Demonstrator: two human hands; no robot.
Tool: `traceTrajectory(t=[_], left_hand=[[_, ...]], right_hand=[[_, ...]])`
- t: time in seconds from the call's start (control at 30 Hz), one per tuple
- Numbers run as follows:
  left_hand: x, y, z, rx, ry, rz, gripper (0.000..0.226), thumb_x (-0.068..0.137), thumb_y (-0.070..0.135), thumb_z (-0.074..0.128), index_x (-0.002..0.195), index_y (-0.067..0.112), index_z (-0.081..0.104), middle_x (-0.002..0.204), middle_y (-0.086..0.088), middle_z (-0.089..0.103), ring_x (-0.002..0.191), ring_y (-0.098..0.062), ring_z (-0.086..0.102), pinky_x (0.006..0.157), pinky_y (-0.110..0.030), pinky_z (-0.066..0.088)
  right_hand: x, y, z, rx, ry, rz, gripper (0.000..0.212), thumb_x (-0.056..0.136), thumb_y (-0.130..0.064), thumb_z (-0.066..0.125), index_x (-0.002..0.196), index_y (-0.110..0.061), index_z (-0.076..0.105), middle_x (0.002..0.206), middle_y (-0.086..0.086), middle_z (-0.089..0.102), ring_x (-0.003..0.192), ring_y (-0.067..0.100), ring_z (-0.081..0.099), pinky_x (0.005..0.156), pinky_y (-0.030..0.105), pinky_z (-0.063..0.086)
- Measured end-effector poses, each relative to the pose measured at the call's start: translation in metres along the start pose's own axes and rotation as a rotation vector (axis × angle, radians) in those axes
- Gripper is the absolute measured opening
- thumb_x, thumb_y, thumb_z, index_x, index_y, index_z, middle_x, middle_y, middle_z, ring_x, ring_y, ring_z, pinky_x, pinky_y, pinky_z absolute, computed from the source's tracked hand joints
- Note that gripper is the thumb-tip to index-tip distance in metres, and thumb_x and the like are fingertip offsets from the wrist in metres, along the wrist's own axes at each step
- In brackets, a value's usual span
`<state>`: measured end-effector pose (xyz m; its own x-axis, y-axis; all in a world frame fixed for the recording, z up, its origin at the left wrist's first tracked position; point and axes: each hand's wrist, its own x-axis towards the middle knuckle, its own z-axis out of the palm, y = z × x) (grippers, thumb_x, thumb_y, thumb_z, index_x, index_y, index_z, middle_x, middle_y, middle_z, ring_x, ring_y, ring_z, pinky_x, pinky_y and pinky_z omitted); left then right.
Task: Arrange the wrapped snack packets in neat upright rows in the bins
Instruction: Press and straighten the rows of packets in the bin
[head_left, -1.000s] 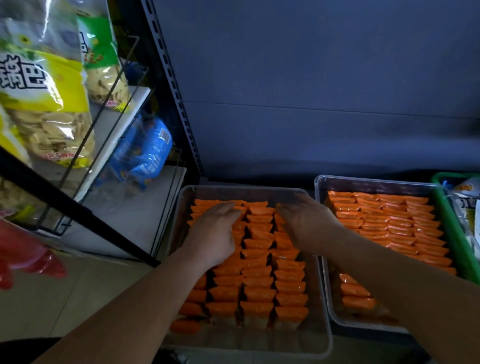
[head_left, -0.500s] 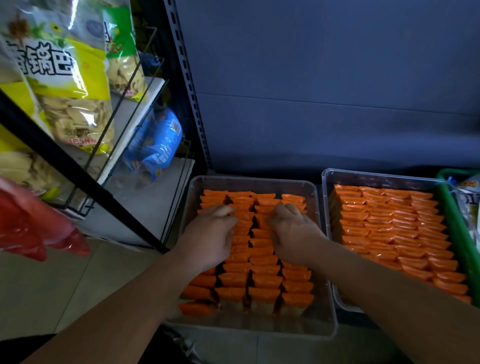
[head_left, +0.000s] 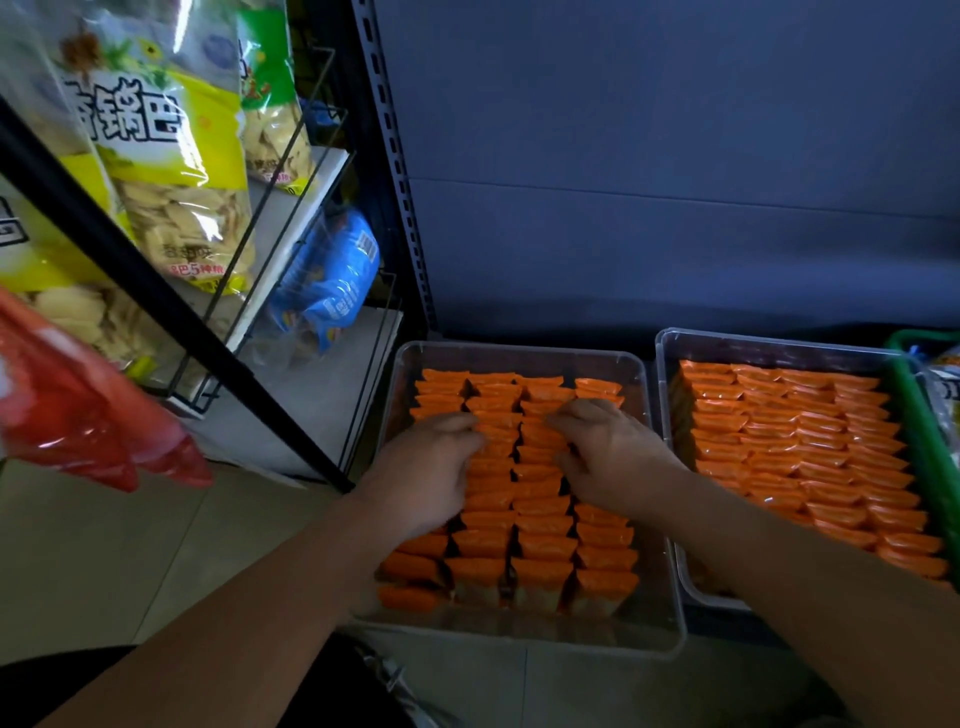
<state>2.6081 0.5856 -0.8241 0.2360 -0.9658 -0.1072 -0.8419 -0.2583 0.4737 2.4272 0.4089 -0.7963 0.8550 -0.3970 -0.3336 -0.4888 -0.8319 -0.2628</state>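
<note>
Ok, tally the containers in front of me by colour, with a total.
Clear: 2, the left bin and the right bin, both holding orange packets
Green: 1, the green basket
Total: 3

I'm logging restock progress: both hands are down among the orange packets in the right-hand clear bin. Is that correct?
Not quite. The head view shows the left hand and right hand among the orange packets in the left clear bin, not the right-hand one. The right clear bin beside it has neither hand in it.
</note>
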Motion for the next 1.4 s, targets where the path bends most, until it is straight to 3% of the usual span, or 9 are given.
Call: traceTrajectory(t=[0.13,0.33,0.57,0.7,0.87,1.07,1.2,1.27,1.4], left_hand=[[-0.025,-0.023,-0.021,0.228,0.043,0.008,0.011,0.089,0.01,0.063,0.085,0.018,0.07,0.106,0.002,0.066,0.118,-0.026,0.055,0.105,-0.049,0.048],[-0.06,-0.037,-0.017,0.198,0.013,0.048,0.027,0.092,0.034,0.072,0.113,0.018,0.077,0.134,0.0,0.067,0.148,-0.024,0.042,0.129,-0.045,0.021],[-0.071,-0.03,-0.026,0.264,-0.183,0.058,0.084,0.08,0.068,0.075,0.149,0.023,0.057,0.166,0.004,0.036,0.153,-0.005,-0.01,0.121,-0.031,-0.02],[-0.08,-0.033,-0.021,0.367,-0.184,0.081,0.107,0.063,0.08,0.078,0.147,0.018,0.056,0.166,0.001,0.036,0.155,-0.01,-0.011,0.122,-0.036,-0.02],[-0.08,-0.029,-0.013,0.488,-0.132,0.062,0.085,0.062,0.069,0.082,0.127,0.015,0.07,0.14,0.002,0.062,0.158,-0.022,0.018,0.126,-0.038,-0.016],[-0.071,-0.026,-0.009,0.477,-0.151,0.026,0.059,0.071,0.062,0.078,0.112,0.02,0.072,0.131,0.004,0.062,0.16,-0.021,0.011,0.121,-0.036,-0.028],[-0.054,-0.022,-0.019,0.377,-0.157,0.022,0.053,0.083,0.066,0.055,0.11,0.023,0.072,0.127,0.007,0.062,0.152,-0.014,0.027,0.125,-0.038,-0.02],[-0.037,-0.024,-0.021,0.271,-0.051,0.029,0.052,0.087,0.064,0.044,0.105,0.024,0.07,0.114,0.009,0.062,0.127,-0.013,0.049,0.13,-0.04,0.008],[0.012,-0.021,-0.022,0.175,0.058,0.063,0.025,0.096,0.041,0.06,0.104,0.018,0.063,0.109,0.004,0.057,0.11,-0.018,0.054,0.096,-0.036,0.045]], right_hand=[[-0.005,-0.014,0.005,0.049,-0.012,-0.046,0.055,0.105,-0.039,0.051,0.157,-0.024,0.039,0.164,-0.004,0.032,0.152,0.018,0.028,0.124,0.041,0.031],[0.013,-0.038,0.025,-0.115,-0.11,-0.192,0.069,0.106,-0.051,0.044,0.164,-0.023,0.021,0.174,0.0,0.002,0.16,0.017,-0.005,0.13,0.042,0.002],[0.011,-0.051,0.041,-0.119,-0.131,-0.182,0.087,0.1,-0.07,0.036,0.166,-0.022,0.006,0.173,-0.001,-0.012,0.158,0.018,-0.018,0.129,0.05,-0.007],[0.002,-0.064,0.058,-0.125,-0.197,-0.216,0.11,0.089,-0.082,0.043,0.166,-0.02,-0.006,0.17,-0.001,-0.023,0.157,0.017,-0.022,0.129,0.048,-0.008],[0.001,-0.06,0.064,-0.164,-0.184,-0.219,0.106,0.095,-0.073,0.047,0.164,-0.021,-0.014,0.167,-0.001,-0.033,0.156,0.017,-0.026,0.129,0.046,-0.008],[0.001,-0.059,0.064,-0.118,-0.166,-0.228,0.106,0.093,-0.074,0.049,0.165,-0.024,-0.011,0.167,-0.004,-0.029,0.156,0.014,-0.023,0.128,0.043,-0.01],[0.004,-0.052,0.05,0.028,0.011,-0.22,0.091,0.091,-0.078,0.034,0.164,-0.025,0.019,0.174,-0.003,0.007,0.16,0.015,0.001,0.13,0.036,0.004],[0.013,-0.044,0.036,0.024,0.077,-0.16,0.078,0.098,-0.066,0.039,0.162,-0.023,0.026,0.172,0.0,0.019,0.159,0.018,0.011,0.129,0.036,0.008],[0.039,-0.024,0.014,-0.019,0.064,-0.052,0.072,0.103,-0.054,0.047,0.162,-0.02,0.024,0.171,0.0,0.018,0.158,0.019,0.012,0.129,0.037,0.009]])
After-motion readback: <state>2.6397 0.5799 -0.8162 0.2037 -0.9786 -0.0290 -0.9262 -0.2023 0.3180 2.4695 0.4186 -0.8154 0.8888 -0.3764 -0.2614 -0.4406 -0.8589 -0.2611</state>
